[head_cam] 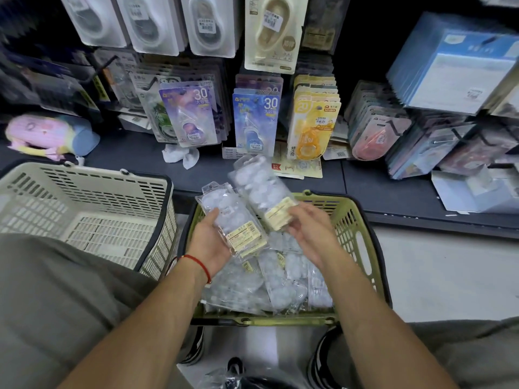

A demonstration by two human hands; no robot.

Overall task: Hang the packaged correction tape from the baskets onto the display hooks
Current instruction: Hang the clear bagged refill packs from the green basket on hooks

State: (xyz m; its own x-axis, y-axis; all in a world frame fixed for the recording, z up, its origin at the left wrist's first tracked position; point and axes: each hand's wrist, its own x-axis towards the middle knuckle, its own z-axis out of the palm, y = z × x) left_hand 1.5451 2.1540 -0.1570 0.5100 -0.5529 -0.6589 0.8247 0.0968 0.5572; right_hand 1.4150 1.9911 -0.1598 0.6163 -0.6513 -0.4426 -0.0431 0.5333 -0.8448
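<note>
A dark shop shelf (134, 155) runs across the view, backed by a dark display wall where carded correction tapes hang in rows on hooks (111, 61): white cards along the top, purple (191, 113), blue (255, 122) and yellow cards (313, 127) lower down, and blue boxes (455, 68) at the far right. A pastel plush toy (47, 134) lies on the shelf at the left, and a crumpled tissue (179, 155) sits below the purple cards. On the pale floor (435, 276) in front stand two baskets, a beige one (84, 200) at the left and a green one (362, 234) at the centre, just beside each other. The green basket holds a heap of clear packs (269, 282) of correction tape. The left hand (209, 245), with a red string (200, 263) at the wrist, has its grip closed around one clear pack (233, 220), thumb on its face, above the basket. The right hand (311, 231) grasps the labelled lower end of a second pack (264, 186), which tilts up toward the shelf. The two held packs lie side by side, nearly touching, over the heap.
</note>
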